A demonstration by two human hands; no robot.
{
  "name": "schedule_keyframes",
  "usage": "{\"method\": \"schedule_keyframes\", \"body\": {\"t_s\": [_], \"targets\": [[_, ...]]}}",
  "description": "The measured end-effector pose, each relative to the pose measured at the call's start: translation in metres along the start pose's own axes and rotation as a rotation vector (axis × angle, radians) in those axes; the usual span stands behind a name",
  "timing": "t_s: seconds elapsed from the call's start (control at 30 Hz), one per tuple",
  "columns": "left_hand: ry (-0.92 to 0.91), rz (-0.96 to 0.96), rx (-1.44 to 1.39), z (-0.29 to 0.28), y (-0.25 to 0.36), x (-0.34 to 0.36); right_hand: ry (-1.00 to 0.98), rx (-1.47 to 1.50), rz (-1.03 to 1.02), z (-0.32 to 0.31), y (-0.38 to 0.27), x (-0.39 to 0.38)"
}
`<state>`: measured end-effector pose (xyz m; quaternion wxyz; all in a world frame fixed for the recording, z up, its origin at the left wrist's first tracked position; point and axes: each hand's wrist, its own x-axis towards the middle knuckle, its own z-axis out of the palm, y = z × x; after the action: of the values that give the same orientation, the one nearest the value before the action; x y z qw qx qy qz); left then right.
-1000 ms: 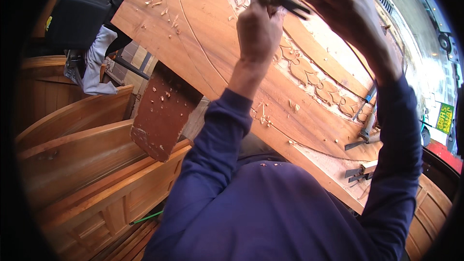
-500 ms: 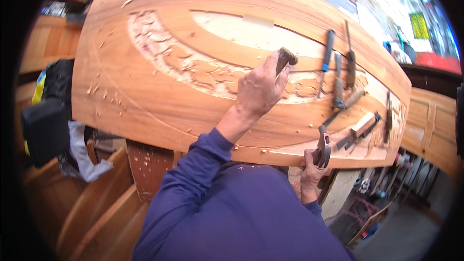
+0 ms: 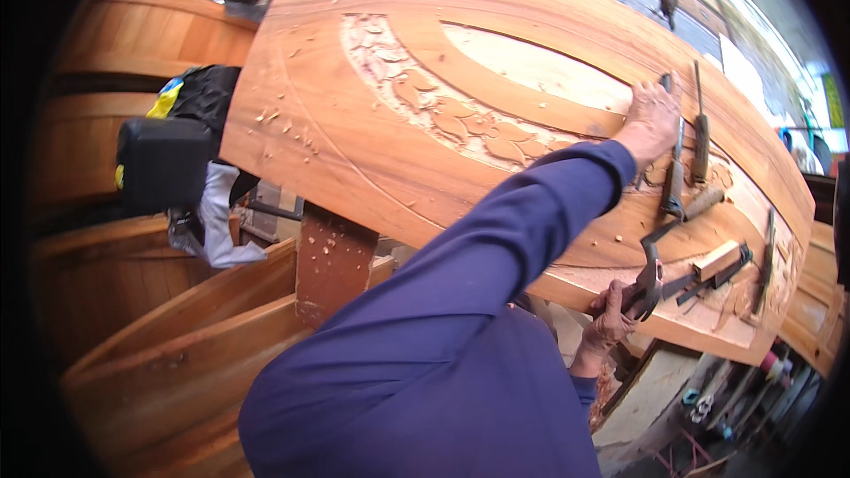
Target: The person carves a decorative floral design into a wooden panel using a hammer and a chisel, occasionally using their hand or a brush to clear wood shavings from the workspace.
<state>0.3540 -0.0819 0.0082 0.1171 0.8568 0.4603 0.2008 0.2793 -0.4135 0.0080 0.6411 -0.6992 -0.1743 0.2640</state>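
Over the carved wooden panel (image 3: 496, 190), my left hand (image 3: 653, 115) reaches far to the right with its fingers curled. It covers most of a dark-handled tool (image 3: 666, 81), whose end shows above the knuckles and whose thin shaft emerges below. What the fingers enclose is hidden. My right hand (image 3: 606, 319) grips a dark curved metal tool (image 3: 652, 288) at the panel's near edge. Beside my left hand lie two long carving tools, one (image 3: 675, 181) closer and one with a wooden handle (image 3: 701, 150). A wooden handle (image 3: 705, 203) on a dark bent bar lies near them.
A light wood block (image 3: 717, 258) and dark slim tools (image 3: 765, 265) occupy the panel's right end. Shavings (image 3: 270, 115) dot its left. A black bag (image 3: 168, 159) hangs at far left, above curved wooden boards (image 3: 177, 336). Poles and rods stand low at right.
My left hand has moved right, from the carved band onto the tools. The short dark tool with a rough brownish end, seen in it before, is hidden. My right hand keeps its grip. The view has shifted.
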Motion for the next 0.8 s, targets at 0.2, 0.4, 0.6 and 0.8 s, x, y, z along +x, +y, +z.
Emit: {"method": "schedule_keyframes", "body": {"t_s": [0.2, 0.4, 0.6, 0.8], "targets": [[0.112, -0.091, -0.511, -0.02, 0.008, 0.01, -0.067, 0.046, -0.024, -0.001, -0.004, -0.002], [0.255, 0.295, -0.766, -0.122, 0.025, -0.039, -0.07, 0.139, 0.016, 0.0, -0.006, 0.001], [0.021, 0.701, -0.356, -0.143, -0.061, -0.146, -0.086, 0.009, -0.027, -0.014, -0.005, 0.0], [-0.084, 0.784, -0.349, -0.155, -0.179, -0.19, -0.181, -0.165, -0.037, 0.022, -0.028, -0.041]]}}
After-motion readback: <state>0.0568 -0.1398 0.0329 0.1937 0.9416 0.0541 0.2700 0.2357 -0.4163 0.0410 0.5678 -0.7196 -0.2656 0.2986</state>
